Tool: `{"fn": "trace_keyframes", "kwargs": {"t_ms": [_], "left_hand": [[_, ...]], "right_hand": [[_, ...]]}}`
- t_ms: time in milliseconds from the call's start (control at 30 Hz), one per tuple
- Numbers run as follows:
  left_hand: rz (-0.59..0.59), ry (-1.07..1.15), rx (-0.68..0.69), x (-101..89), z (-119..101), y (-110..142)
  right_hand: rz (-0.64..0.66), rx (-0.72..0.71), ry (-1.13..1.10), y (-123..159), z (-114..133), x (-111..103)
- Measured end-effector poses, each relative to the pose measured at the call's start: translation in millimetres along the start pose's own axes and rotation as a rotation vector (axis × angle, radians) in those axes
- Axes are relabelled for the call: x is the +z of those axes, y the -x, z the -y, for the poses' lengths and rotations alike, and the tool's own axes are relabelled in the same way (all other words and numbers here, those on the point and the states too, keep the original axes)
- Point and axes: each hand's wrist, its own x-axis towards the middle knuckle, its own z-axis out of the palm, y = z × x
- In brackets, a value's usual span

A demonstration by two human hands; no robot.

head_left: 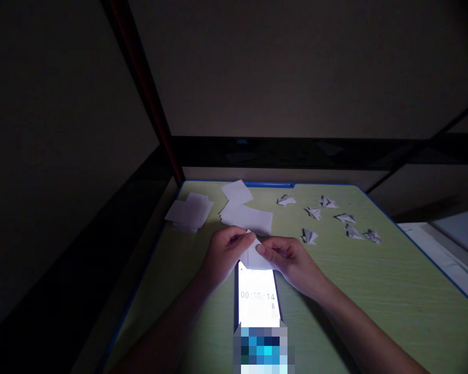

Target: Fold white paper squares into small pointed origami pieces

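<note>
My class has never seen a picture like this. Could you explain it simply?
There is no machine here, only a person's two bare hands, seen from a camera worn on that person's head, looking forward and down. The left hand and right hand together hold a piece of white paper, with a lit phone nearer the camera. On the green table, a pile of sheets lies at the far left, loose sheets lie just beyond the hands, and several small folded paper shapes are scattered to the right.

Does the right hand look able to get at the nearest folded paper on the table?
Likely yes: the folded paper lies close to the right hand, nothing visible between them, though that hand grips the white sheet.
</note>
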Motion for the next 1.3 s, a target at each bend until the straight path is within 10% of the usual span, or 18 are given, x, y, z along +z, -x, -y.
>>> {"fn": "trace_keyframes", "kwargs": {"t_ms": [633, 800, 1000, 1300], "left_hand": [[-0.012, -0.09, 0.066, -3.3, 5.4, -4.2], [-0.134, -0.167, 0.146, -14.9, 10.9, -12.5], [-0.205, -0.242, 0.183, -19.9, 12.5, -15.3], [-0.194, -0.246, 0.197, -18.6, 10.7, -13.9]], "right_hand": [[-0.053, -0.001, 0.045, -1.2, 9.9, -1.7], [-0.317, -0.201, 0.47, 46.9, 10.9, 4.5], [-0.155, -0.164, 0.83, 111.5, -13.2, 27.9], [-0.168, -0.168, 0.958, 112.6, -25.9, 31.6]]}}
